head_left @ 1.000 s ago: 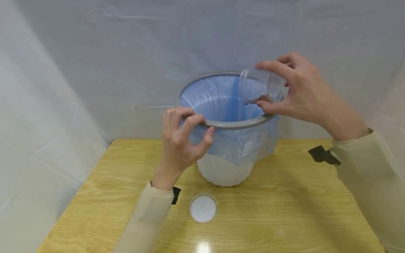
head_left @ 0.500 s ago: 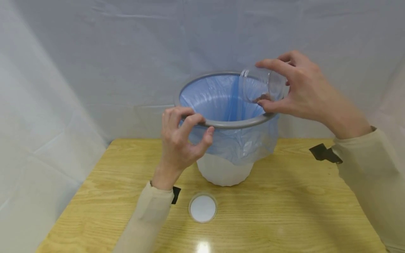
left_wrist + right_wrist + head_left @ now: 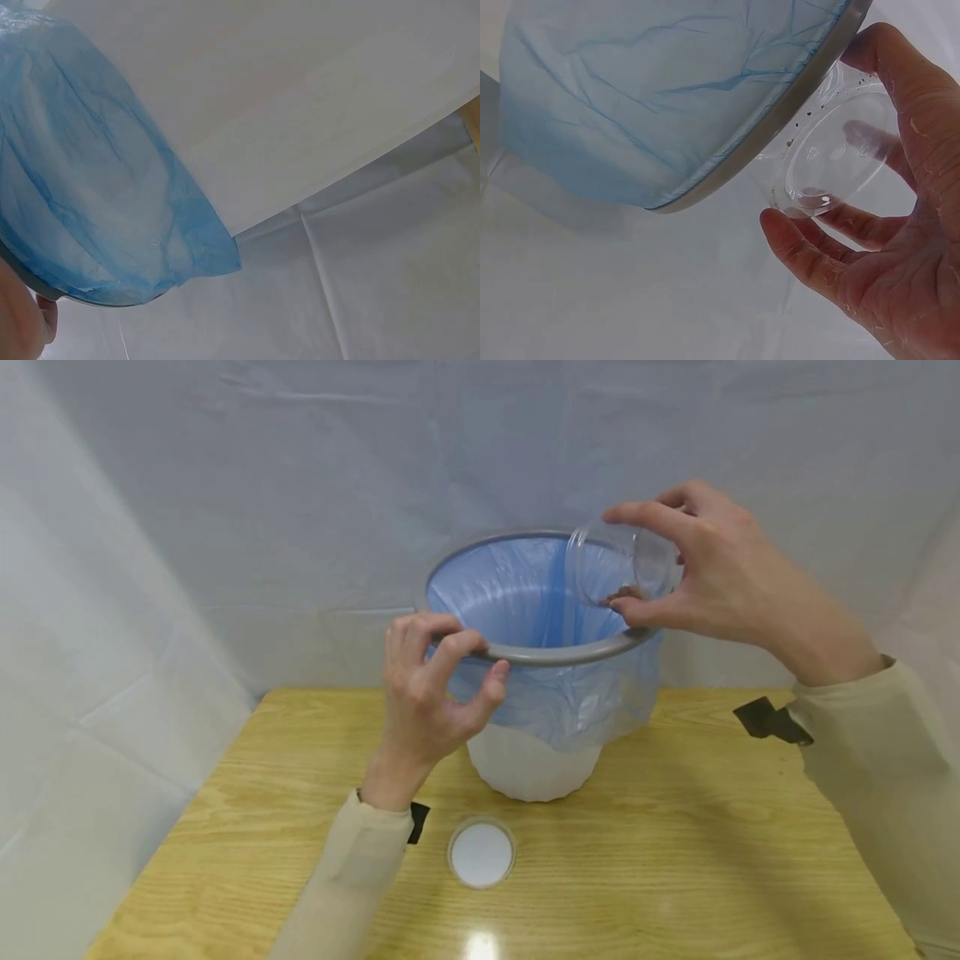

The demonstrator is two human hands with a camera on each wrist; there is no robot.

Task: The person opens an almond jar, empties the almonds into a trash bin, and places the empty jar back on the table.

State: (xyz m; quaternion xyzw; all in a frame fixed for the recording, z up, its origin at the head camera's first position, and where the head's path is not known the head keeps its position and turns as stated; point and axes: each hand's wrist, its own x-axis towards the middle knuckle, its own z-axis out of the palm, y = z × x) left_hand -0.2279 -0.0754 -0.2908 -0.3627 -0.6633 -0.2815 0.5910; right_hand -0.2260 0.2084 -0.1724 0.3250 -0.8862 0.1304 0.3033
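A white trash bin [image 3: 534,768] stands on the table, lined with a blue plastic bag [image 3: 495,589] folded over its grey rim [image 3: 555,655]. My left hand [image 3: 426,681] grips the near left of that rim, fingers over the top and thumb below on the outside. My right hand [image 3: 723,572] holds a clear plastic cup [image 3: 615,556] between thumb and fingers, tipped on its side above the bin's right edge with its mouth facing left. A few brown bits [image 3: 624,593] lie along the cup's lower wall. In the right wrist view, small specks cling inside the cup [image 3: 832,154].
A round white disc with a clear edge [image 3: 482,856] lies on the wooden table [image 3: 712,860] in front of the bin. White sheeting [image 3: 322,485] hangs behind the table and at both sides.
The brown bits in the cup have shrunk from a longer streak near its mouth to a smaller cluster by my right thumb. The cup has shifted slightly. My left hand has stayed put.
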